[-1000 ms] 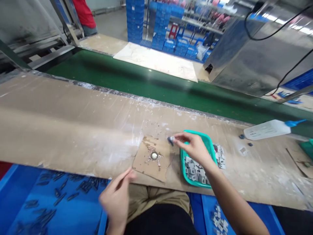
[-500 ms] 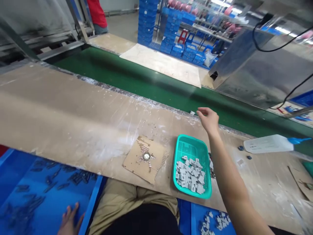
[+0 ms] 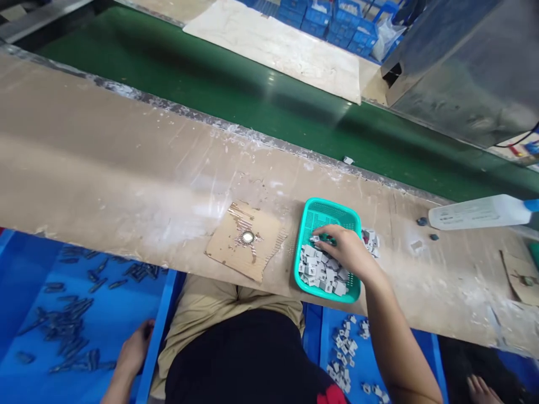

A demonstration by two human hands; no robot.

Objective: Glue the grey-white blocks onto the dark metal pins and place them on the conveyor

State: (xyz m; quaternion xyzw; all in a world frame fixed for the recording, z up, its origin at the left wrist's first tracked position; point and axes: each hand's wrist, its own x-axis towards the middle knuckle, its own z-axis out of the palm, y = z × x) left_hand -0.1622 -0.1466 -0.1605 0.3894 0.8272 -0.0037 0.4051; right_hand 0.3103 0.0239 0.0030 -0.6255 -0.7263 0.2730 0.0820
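Observation:
My right hand (image 3: 342, 251) reaches into a teal plastic basket (image 3: 329, 205) on the workbench, its fingers curled together on the pile of small grey parts (image 3: 319, 273). My left hand (image 3: 133, 351) is low at the inner wall of a blue bin (image 3: 37, 292) that holds several dark slim parts (image 3: 67, 326); its fingertips are hidden. A scrap of cardboard (image 3: 263, 259) with a small round metal piece (image 3: 247, 237) on it lies just left of the basket.
A green conveyor belt (image 3: 236, 84) runs behind the bench, with one small white part (image 3: 347, 160) at its near edge. A white squeeze bottle (image 3: 480, 212) lies at the right. A second blue bin (image 3: 370, 359) with loose grey parts sits under the bench edge.
My right hand has drawn back from the belt edge, where a small white part now lies, and dropped into the teal basket. My left hand stays down in the blue bin.

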